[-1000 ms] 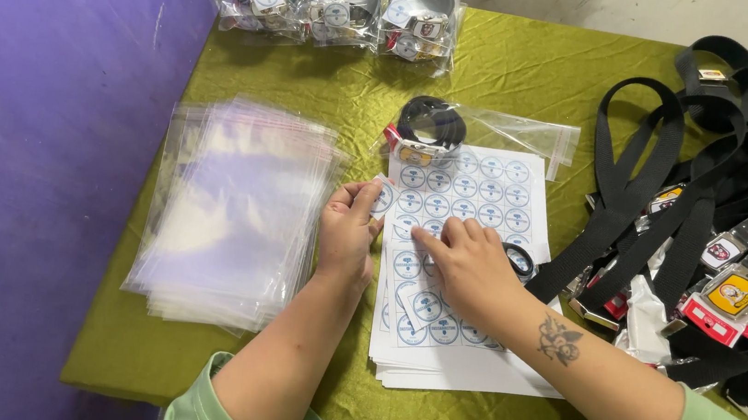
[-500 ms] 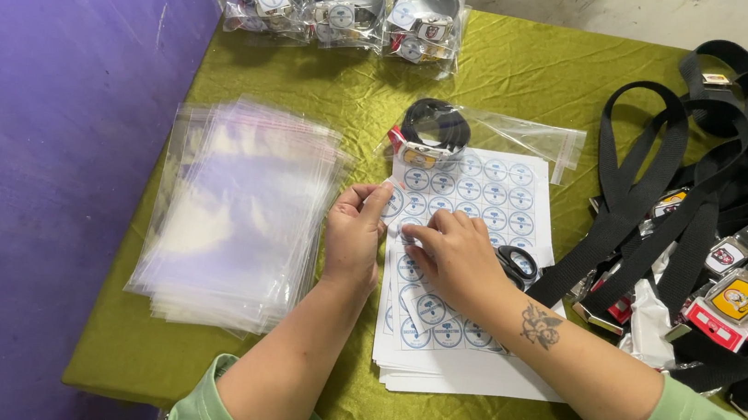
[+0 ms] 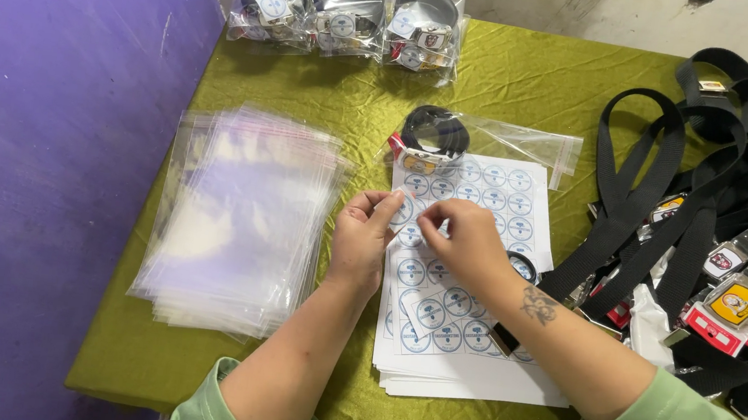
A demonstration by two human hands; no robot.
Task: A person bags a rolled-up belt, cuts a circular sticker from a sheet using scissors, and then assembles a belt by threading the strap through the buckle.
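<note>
Wall: purple wall [image 3: 37, 156] along the left edge of the desk.
Desk: desk [image 3: 536, 79] under a wrinkled olive-green cloth.
Clear bags: a fanned stack of empty clear plastic bags [image 3: 239, 219] lies flat, just left of the hands.
Left hand: left hand [image 3: 361, 241] is raised over the sticker sheets, thumb and fingers pinched onto a small round sticker [image 3: 404, 211].
Sticker sheets: a pile of white sticker sheets [image 3: 464, 275] with rows of round blue-and-white labels lies at the centre, under both hands.
Right hand: right hand [image 3: 465, 243] has its fingertips closed near the same sticker, meeting the left hand; whether it grips it I cannot tell.
Open bag: a clear bag [image 3: 455, 140] holding a coiled black belt rests at the top of the sheets.
Packed bags: three bagged belts [image 3: 348, 13] sit at the far edge.
Loose belts: a heap of black belts [image 3: 718, 200] with coloured buckles fills the right side.
</note>
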